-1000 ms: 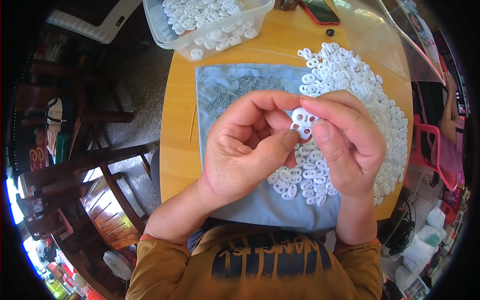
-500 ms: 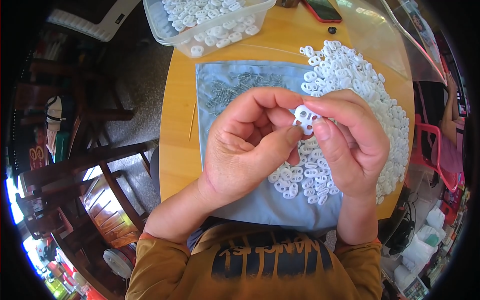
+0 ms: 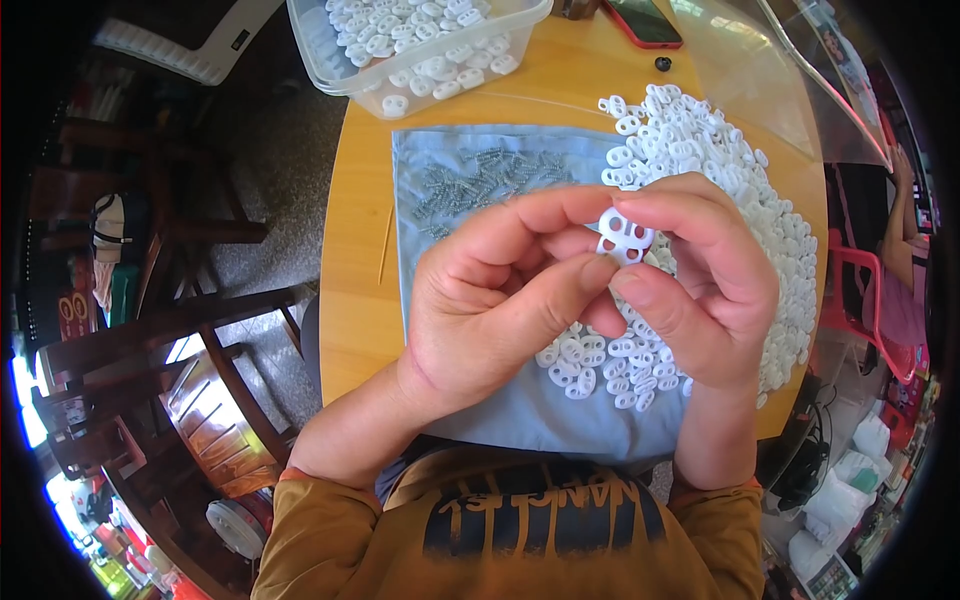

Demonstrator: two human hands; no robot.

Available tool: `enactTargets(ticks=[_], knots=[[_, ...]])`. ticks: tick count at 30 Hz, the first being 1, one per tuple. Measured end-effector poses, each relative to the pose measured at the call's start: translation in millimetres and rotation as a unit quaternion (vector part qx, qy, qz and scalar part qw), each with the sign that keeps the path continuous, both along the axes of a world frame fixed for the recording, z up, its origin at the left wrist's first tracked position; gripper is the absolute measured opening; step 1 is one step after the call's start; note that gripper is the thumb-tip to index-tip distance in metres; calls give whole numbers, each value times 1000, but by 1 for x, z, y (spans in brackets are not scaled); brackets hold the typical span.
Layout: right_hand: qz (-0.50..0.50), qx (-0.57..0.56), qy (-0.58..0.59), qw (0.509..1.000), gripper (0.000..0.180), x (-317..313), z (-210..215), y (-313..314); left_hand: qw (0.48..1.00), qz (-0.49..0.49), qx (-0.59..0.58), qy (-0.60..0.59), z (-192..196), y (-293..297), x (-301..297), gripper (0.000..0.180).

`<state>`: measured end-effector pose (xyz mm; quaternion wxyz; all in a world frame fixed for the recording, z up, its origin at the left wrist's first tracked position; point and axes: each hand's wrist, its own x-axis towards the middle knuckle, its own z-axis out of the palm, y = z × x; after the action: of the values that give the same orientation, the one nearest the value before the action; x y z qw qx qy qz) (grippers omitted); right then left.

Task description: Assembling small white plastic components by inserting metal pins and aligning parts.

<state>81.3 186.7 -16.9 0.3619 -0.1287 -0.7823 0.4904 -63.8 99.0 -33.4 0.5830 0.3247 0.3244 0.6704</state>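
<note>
Between the fingertips of both hands is a small white plastic cord lock [image 3: 627, 230] with several holes, its face turned up toward me. My left hand [image 3: 500, 290] pinches its lower left side with thumb and forefinger. On the other side, my right hand [image 3: 705, 270] has its forefinger at the top of the piece and its thumb near the bottom. Many similar white pieces [image 3: 700, 140] lie heaped at the right, and some spread beneath my hands. Small metal springs [image 3: 480, 180] are scattered over a blue-grey cloth [image 3: 540, 425] beyond my left hand.
A clear plastic tub [image 3: 450, 80] of white pieces stands at the far left of the wooden table [image 3: 350, 230]. A thin stick [image 3: 385, 245] lies by the cloth. A phone [image 3: 643, 22] and a small black knob [image 3: 663, 64] are at the back. Another person's arm [image 3: 903, 195] shows far right.
The cord lock has shifted slightly right and tilted between my fingers. My right thumb has slid down from its side to below it. The left hand has edged right with the piece.
</note>
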Motion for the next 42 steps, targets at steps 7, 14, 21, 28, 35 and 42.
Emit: enactTargets(ticks=[7, 14, 21, 28, 35, 42], knots=[[15, -36, 11, 999, 33, 4, 1, 2, 993, 19, 39, 106, -1, -3, 1, 38], [-13, 8, 61, 998, 29, -3, -3, 3, 990, 28, 58, 129, -2, -2, 0, 37], [-25, -11, 62, 998, 29, -4, -5, 0, 993, 27, 55, 102, -4, -4, 2, 36], [-45, -11, 54, 997, 28, -6, -4, -3, 994, 38, 62, 78, -5, -5, 4, 33], [-40, 16, 68, 997, 24, -9, -6, -6, 988, 79, 84, 102, -7, -5, 6, 30], [-31, 27, 92, 995, 25, -12, -9, -4, 990, 70, 85, 89, -8, -4, 7, 29]])
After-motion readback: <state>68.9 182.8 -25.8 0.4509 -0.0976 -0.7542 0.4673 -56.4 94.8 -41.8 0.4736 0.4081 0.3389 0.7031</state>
